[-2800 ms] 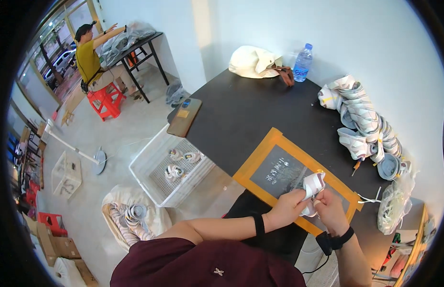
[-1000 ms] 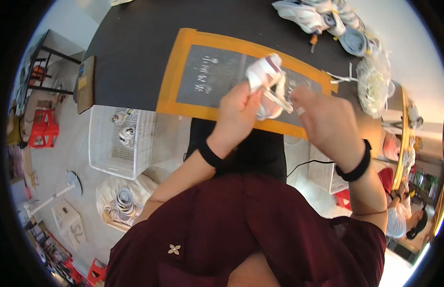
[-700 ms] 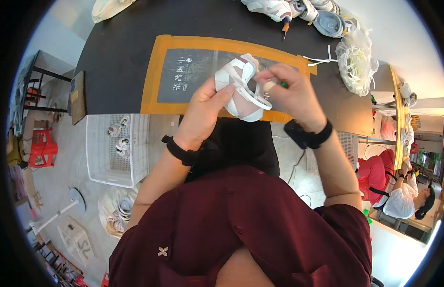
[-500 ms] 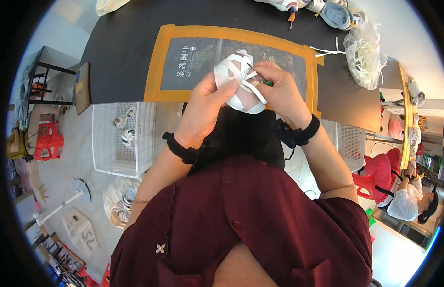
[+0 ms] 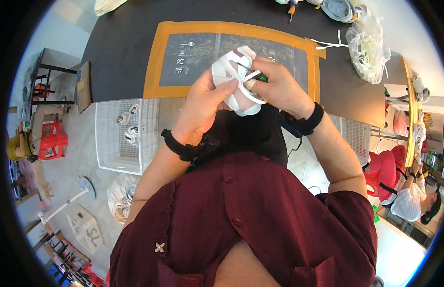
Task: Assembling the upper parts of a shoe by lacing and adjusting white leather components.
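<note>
Fingers of the left hand [image 5: 202,99] pinch the white shoe top [image 5: 227,70]. The right hand [image 5: 285,88] has come close, gripping a green tool [image 5: 263,77], so both work together.

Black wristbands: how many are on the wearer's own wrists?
2: the left band is on the wrist just behind the left hand, the right band on the wrist just behind the right hand. Neither wrist is covered, so none seems hidden there.
</note>
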Demonstrator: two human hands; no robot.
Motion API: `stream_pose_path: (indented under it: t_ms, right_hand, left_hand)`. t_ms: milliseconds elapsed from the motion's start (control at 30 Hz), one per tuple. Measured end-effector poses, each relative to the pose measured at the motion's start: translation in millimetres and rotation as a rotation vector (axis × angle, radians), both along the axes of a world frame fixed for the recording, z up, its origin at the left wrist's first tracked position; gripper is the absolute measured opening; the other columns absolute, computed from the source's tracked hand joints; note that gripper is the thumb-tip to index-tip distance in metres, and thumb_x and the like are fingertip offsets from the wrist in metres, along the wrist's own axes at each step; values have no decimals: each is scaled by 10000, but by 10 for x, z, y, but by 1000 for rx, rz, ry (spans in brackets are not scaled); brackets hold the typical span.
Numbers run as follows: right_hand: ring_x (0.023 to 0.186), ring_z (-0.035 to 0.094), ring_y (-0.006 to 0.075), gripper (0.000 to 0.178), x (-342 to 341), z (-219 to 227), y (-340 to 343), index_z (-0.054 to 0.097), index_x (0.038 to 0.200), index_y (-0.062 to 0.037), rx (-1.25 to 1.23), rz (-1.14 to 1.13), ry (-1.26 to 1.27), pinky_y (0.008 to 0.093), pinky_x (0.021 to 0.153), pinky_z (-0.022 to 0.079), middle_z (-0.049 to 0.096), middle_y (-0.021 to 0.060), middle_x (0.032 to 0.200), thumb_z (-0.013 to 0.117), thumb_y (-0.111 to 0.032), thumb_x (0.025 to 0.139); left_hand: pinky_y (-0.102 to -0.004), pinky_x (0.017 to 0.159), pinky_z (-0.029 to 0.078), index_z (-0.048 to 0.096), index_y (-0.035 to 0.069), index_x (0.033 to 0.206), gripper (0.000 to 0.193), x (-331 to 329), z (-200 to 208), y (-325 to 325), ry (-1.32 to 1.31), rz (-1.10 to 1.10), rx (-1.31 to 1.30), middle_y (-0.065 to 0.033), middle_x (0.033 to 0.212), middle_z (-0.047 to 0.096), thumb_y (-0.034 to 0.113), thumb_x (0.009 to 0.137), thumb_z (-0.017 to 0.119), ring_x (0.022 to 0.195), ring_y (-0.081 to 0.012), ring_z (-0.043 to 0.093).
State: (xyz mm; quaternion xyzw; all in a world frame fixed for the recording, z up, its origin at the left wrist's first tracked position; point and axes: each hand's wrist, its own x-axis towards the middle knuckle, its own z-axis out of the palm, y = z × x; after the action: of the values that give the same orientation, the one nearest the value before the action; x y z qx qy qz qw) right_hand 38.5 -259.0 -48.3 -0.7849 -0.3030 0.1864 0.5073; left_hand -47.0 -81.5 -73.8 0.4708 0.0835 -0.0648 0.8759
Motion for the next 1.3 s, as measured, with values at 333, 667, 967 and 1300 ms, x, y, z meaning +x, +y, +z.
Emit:
stream_pose_path:
  t_ms: [333, 667, 967, 1300]
  right_hand:
    - [899, 598, 316, 194, 135, 120, -104, 653, 969, -25, -22, 20, -254, 360, 805, 482, 609, 154, 946, 588, -111, 808]
    - [856, 631, 299, 207, 129, 48, -18, 661, 992, -20, -56, 2, -149, 349, 795, 485, 648, 141, 877, 547, -91, 835]
    - [849, 578, 91, 183, 193, 91, -90, 699, 1024, -47, -154, 144, 217, 292, 806, 471, 662, 14, 885, 648, -147, 879]
    - [829, 561, 71, 146, 157, -67, -136, 684, 1007, -26, -4, 127, 290, 256, 830, 466, 633, -20, 895, 666, -115, 892]
  left_hand:
    - [-349, 858, 563, 489, 58, 1305, 390, 22, -5, -44, -18, 55, -24, -64, 1208, 608, 95, 938, 616, 1069, -177, 628]
    - [-300, 798, 553, 495, 41, 1285, 372, 15, -57, -77, -39, 112, -59, -60, 1174, 614, 126, 945, 621, 1009, -147, 631]
    - [-293, 858, 520, 521, 22, 1223, 293, 52, -60, -81, -54, 85, 22, -73, 1145, 629, 108, 955, 600, 1018, -142, 621]
    - [-297, 791, 547, 534, 20, 1178, 268, 68, -84, -49, -68, 34, 41, -73, 1084, 640, 105, 938, 619, 951, -146, 646]
